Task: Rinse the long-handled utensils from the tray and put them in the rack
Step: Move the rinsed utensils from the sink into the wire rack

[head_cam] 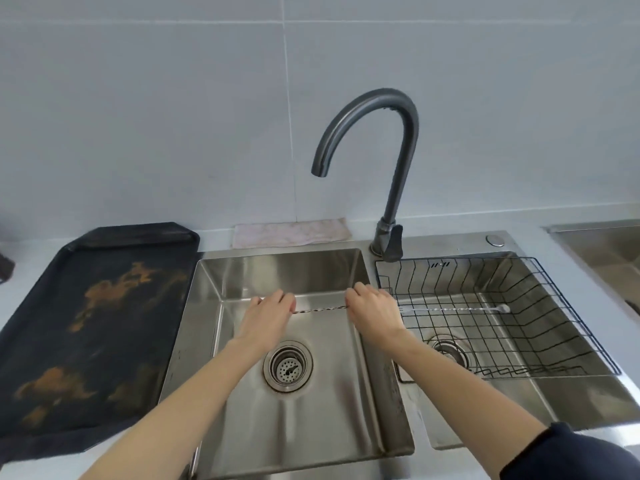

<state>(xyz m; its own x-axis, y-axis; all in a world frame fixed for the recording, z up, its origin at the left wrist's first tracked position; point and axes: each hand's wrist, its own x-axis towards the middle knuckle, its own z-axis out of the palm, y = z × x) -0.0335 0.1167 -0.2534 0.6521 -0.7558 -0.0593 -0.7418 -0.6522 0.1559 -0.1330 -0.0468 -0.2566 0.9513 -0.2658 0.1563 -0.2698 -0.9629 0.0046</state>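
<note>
Over the left sink basin [242, 268] both hands hold one thin metal utensil with a twisted shaft [320, 310], lying level. My left hand [268, 315] grips its left end and my right hand [372, 313] grips it further right. A second long utensil [457, 310] with a small rounded end lies across the black wire rack [519, 282] in the right basin; whether it is the same piece, I cannot tell. The dark tray [97, 323] with orange markings on the left counter holds nothing. No water runs from the tap [391, 161].
A folded pale cloth [289, 233] lies behind the sink against the tiled wall. The drain strainer [287, 367] sits in the left basin. Another steel basin edge [602, 244] shows at far right. A dark object [5, 268] pokes in at far left.
</note>
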